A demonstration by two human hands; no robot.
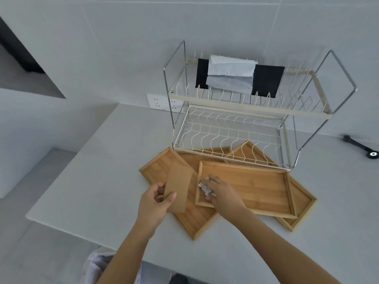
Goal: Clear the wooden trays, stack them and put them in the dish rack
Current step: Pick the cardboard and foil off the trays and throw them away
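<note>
Three wooden trays lie overlapping on the white counter in front of the dish rack [248, 113]. The top tray [252, 187] rests across a left tray [158, 167] and a right tray [303, 199], whose far corner reaches under the rack. My left hand [155, 203] grips a flat brown cardboard piece [178, 185] above the left tray. My right hand [223, 193] rests in the top tray's left end, fingers closed on a crumpled foil wad [205, 186].
The two-tier wire rack carries black and grey-white cloths [231, 75] on its upper shelf. A black tool [361, 146] lies at the right by the wall. A wall socket [162, 103] sits behind the rack's left side. The counter edge runs near left.
</note>
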